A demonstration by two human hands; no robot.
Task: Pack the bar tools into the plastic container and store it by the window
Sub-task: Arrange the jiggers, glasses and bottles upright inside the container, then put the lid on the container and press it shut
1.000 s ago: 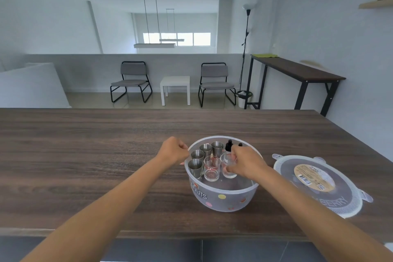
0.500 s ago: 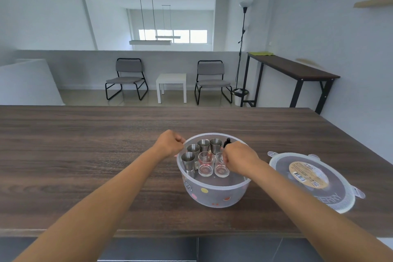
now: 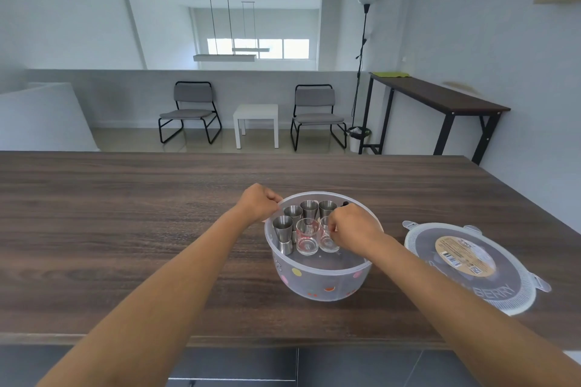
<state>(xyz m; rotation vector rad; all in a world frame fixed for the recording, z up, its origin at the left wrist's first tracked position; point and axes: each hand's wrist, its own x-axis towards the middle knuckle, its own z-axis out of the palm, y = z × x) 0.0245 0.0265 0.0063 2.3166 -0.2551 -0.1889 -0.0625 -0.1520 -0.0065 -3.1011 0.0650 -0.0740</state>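
Note:
A round translucent plastic container (image 3: 317, 283) with coloured dots stands on the wooden table. Inside it are several steel jiggers (image 3: 283, 231) and two clear shot glasses (image 3: 306, 237). My left hand (image 3: 257, 203) pinches the container's far-left rim. My right hand (image 3: 353, 228) reaches inside and closes its fingers on the right shot glass (image 3: 327, 243). A small black-capped item (image 3: 345, 204) peeks out behind my right hand. The container's lid (image 3: 471, 265) lies flat to the right.
The dark wooden table (image 3: 125, 229) stretches wide to the left and back. Beyond it stand two grey chairs (image 3: 190, 111), a white side table (image 3: 256, 122), and a dark console table (image 3: 440, 100) by the right wall. A window (image 3: 261, 48) glows far back.
The view has shifted a little. My right hand has drawn slightly left and lower inside the container, over the right shot glass. The left hand stays on the rim.

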